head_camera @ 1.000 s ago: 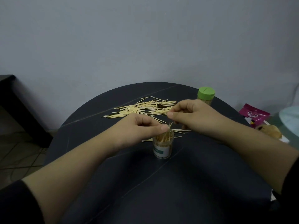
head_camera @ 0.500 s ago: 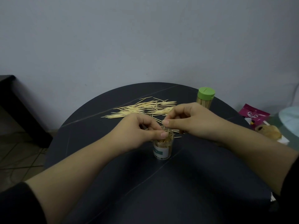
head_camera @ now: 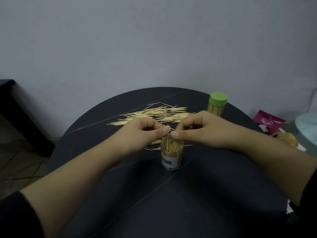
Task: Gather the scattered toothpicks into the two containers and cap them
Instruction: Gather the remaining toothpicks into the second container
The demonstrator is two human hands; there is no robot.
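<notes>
A small clear open container (head_camera: 171, 156) with a white and green label stands mid-table, packed with upright toothpicks. My left hand (head_camera: 145, 133) and my right hand (head_camera: 202, 129) hover just above its mouth, fingers curled, thumb tips nearly touching. Each pinches thin toothpicks between thumb and forefinger, the tips pointing down into the container. Behind the hands lies a scattered pile of toothpicks (head_camera: 154, 114), with a few more (head_camera: 152, 148) beside the container. A second container with a green cap (head_camera: 217, 103) stands at the back right, full and shut.
The round black table (head_camera: 171, 203) ends close on every side. A pink packet (head_camera: 269, 121), a brown object (head_camera: 286, 138) and a pale round object (head_camera: 308, 126) sit off its right edge. A dark piece of furniture (head_camera: 10, 103) stands to the left.
The toothpicks that stuck up above the container's rim now sit lower inside it. My left thumb has lifted slightly off the rim, and my right hand stays over the mouth.
</notes>
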